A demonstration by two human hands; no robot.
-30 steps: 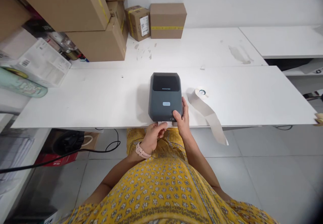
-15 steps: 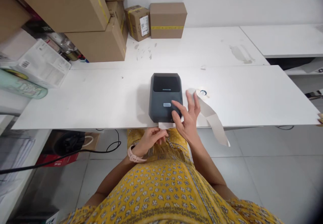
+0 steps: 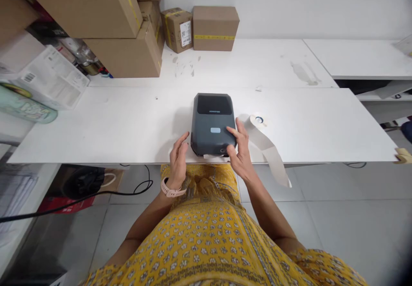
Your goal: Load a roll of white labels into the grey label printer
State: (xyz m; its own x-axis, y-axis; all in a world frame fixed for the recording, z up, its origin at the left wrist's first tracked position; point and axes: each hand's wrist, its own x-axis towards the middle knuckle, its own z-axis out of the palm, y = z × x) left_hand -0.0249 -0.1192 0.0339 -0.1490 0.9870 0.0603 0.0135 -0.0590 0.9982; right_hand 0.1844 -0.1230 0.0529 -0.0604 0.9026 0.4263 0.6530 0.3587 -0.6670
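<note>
A dark grey label printer (image 3: 213, 125) with a light blue button stands near the front edge of the white desk. A short bit of white label paper (image 3: 213, 156) pokes out at its front. Just left of the printer is my left hand (image 3: 178, 159), open, fingers apart, with a small gap to the casing. My right hand (image 3: 240, 155) lies against the printer's right side, fingers spread, the thumb at the front corner and the index finger over the top. Right of that hand sits a roll of white labels (image 3: 258, 121), its loose strip hanging over the desk edge.
Cardboard boxes (image 3: 125, 56) are stacked at the back left, and two smaller ones (image 3: 215, 28) stand by the wall. A white carton (image 3: 53, 77) and a green bottle (image 3: 27, 103) are at the left. Below the desk runs a black cable (image 3: 128, 191).
My left hand has left the paper at the printer's front and moved up to its left side. Less paper sticks out now. My right hand has shifted slightly along the right side.
</note>
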